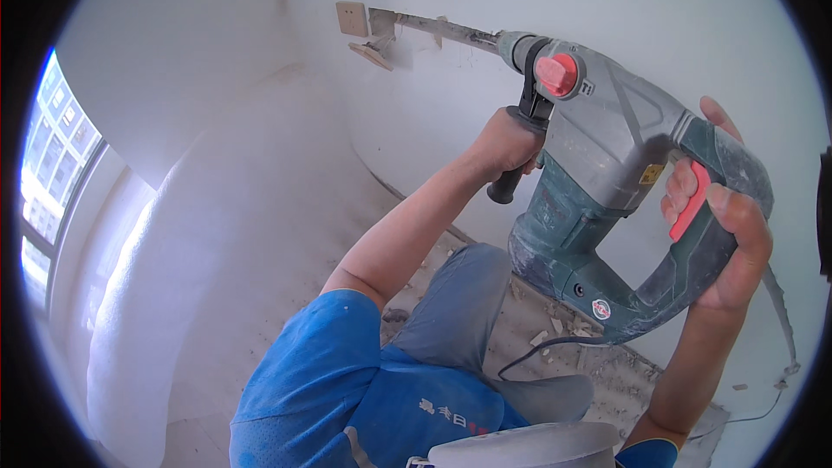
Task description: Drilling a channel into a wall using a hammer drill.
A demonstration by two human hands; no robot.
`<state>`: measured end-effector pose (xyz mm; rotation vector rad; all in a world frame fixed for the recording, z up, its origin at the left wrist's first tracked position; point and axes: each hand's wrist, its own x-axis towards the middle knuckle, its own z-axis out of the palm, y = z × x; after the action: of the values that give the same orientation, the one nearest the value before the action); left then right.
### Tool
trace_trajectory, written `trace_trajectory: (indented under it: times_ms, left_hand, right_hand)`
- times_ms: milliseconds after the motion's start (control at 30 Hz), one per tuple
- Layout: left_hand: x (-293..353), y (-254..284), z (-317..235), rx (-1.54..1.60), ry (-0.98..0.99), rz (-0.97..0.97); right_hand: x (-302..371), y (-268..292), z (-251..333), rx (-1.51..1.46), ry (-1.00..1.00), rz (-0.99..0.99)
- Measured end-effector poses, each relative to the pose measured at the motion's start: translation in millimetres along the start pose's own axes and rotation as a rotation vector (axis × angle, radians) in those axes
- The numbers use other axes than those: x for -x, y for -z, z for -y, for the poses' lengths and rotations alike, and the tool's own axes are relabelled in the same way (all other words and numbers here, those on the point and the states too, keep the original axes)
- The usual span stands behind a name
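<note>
A large green and grey rotary hammer point(611, 134) is held up in front of me, tilted along the white wall. My left hand point(510, 144) is closed around its black side handle point(504, 188). My right hand point(737, 234) grips the rear handle, fingers at the long red trigger point(691, 201); whether the trigger is pressed I cannot tell. A red dial point(556, 74) sits on the tool's side. The long bit point(459, 33) points left toward a rough cutout point(381, 22) in the wall; whether its tip touches there is unclear.
Beside the cutout are a beige wall socket point(351, 18) and a loose one point(371, 55) hanging out. Broken plaster point(559, 327) litters the dusty floor under the tool. A dark power cord point(555, 342) trails from it. A rough groove point(780, 316) runs down the right wall. A window point(56, 147) is at left.
</note>
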<state>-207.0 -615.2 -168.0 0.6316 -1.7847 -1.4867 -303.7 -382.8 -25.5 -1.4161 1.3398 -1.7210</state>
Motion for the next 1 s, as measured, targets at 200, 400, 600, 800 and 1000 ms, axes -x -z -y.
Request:
trace_trajectory:
  times_ms: [200, 400, 600, 800, 1000]
  left_hand:
    - [-0.6, 4.1, 6.1, -0.086, 0.090, -0.011]
    - [-9.3, 12.8, 40.1, -0.261, -0.023, -0.059]
    - [-18.7, 26.0, 75.6, -0.335, -0.283, -0.056]
    - [-19.6, 28.3, 66.8, -0.287, -0.204, -0.061]
    - [-15.0, 34.0, 47.3, -0.372, -0.109, -0.061]
  right_hand:
    - [3.5, 12.9, -29.8, -0.184, -0.025, -0.034]
    - [20.6, -6.9, -54.7, -0.271, 0.051, -0.105]
    - [39.2, -27.7, -61.4, -0.143, 0.097, -0.107]
    - [32.5, -24.2, -61.2, -0.153, 0.097, -0.062]
    - [18.9, -15.9, -64.7, -0.308, 0.077, 0.002]
